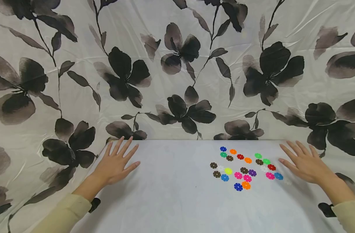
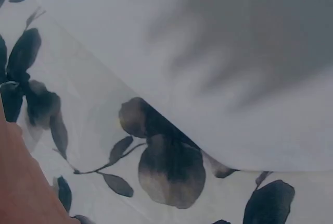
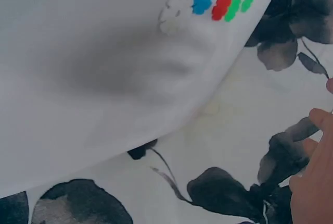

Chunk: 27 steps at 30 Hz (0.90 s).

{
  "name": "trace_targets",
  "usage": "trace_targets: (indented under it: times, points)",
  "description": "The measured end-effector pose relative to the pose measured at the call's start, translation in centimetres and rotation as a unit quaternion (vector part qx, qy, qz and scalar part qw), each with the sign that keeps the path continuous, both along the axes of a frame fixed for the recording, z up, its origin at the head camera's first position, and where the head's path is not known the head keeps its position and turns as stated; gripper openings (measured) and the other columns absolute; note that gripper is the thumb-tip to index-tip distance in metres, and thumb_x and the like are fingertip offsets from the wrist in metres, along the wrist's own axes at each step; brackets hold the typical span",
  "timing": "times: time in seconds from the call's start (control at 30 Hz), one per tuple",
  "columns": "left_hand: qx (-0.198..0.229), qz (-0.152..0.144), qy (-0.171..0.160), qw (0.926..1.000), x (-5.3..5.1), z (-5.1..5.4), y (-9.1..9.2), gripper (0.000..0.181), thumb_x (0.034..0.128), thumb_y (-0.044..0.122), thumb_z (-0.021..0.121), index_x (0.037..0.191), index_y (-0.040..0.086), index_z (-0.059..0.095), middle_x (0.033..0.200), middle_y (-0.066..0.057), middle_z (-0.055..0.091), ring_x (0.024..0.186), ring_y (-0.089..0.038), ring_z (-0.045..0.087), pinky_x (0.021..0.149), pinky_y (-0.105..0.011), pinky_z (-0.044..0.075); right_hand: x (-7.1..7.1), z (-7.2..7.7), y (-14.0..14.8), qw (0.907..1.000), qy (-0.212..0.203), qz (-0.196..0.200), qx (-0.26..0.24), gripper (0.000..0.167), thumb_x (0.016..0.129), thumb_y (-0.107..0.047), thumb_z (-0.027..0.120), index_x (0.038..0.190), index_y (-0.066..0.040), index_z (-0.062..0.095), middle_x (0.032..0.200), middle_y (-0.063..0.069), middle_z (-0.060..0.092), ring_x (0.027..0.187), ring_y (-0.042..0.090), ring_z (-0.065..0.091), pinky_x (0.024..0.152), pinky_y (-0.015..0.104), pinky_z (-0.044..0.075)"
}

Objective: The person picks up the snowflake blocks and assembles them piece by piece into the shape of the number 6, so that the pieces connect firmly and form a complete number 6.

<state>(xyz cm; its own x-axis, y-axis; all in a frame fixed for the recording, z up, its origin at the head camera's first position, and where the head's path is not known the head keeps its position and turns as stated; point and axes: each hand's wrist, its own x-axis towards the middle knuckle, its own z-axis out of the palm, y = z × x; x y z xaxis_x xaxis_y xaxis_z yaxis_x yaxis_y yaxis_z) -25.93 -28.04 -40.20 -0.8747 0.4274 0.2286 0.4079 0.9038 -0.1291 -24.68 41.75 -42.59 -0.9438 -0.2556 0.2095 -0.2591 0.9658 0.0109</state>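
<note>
Fingers straight and spread, a person's left hand [image 1: 114,165] and right hand [image 1: 307,163] flank a smooth white tabletop [image 1: 166,194], both holding nothing. Between them, near the right hand and well apart from the left, lie flat, notched round discs [image 1: 252,173] in many colors; a translucent whitish disc [image 3: 176,13] sits nearest the right. Beyond both hands, creased pale cloth [image 1: 154,87] bears dark flowers; cream sleeves [image 1: 62,213] reach toward the wrists.

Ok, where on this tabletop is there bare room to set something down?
The widest bare patch of white tabletop lies between the left hand and the colored discs. Another opens on the near side of the discs. It is crowded among the discs themselves, right of center, reaching almost to the right hand.
</note>
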Motion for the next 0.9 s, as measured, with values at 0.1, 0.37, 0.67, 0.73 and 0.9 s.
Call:
trace_targets:
  times: [0.1,0.37,0.67,0.73,0.9]
  points:
    - [-0.001,0.0,0.0,1.0,0.1,0.1,0.6,0.075,0.1027,0.065,0.038,0.163,0.02,0.029,0.172,-0.01,0.009,0.156,-0.041,0.004,0.119,-0.065,-0.005,0.2,0.2,-0.2,1.0,0.004,0.005,-0.003,0.074,0.105,-0.052,0.046,0.162,-0.011,0.023,0.163,0.027,0.023,0.15,0.053,0.009,0.115,0.066,-0.017]
    - [0.009,-0.004,0.01,0.9999,0.4,0.2,1.5,0.075,0.1021,0.066,0.039,0.162,0.021,0.031,0.172,-0.008,0.009,0.157,-0.04,0.003,0.119,-0.067,-0.002,0.9,0.5,-1.1,0.9999,0.009,0.01,0.005,0.077,0.104,-0.055,0.047,0.164,-0.014,0.02,0.163,0.026,0.022,0.15,0.053,0.011,0.114,0.063,-0.02]
    - [0.029,-0.011,0.016,0.9994,0.5,0.4,2.3,0.079,0.1002,0.068,0.042,0.163,0.021,0.029,0.173,-0.006,0.005,0.157,-0.037,-0.003,0.119,-0.066,-0.002,1.3,1.0,-2.1,0.9986,0.037,0.034,0.016,0.078,0.103,-0.052,0.051,0.165,-0.018,0.018,0.165,0.023,0.022,0.149,0.051,0.014,0.115,0.059,-0.02]
    - [0.028,-0.011,0.014,0.9994,0.6,0.6,2.7,0.081,0.099,0.069,0.043,0.163,0.022,0.028,0.173,-0.006,0.005,0.157,-0.037,-0.003,0.119,-0.066,-0.001,1.3,1.2,-2.4,0.9983,0.04,0.041,0.014,0.078,0.103,-0.052,0.052,0.164,-0.017,0.02,0.165,0.023,0.023,0.15,0.051,0.014,0.116,0.059,-0.02]
    - [0.026,-0.014,0.011,0.9995,0.8,0.6,3.6,0.084,0.0971,0.071,0.046,0.163,0.023,0.028,0.173,-0.006,0.007,0.157,-0.039,0.001,0.119,-0.068,0.003,1.4,1.6,-3.2,0.9982,0.037,0.046,0.012,0.078,0.102,-0.052,0.054,0.163,-0.015,0.023,0.163,0.025,0.025,0.15,0.051,0.013,0.116,0.063,-0.016]
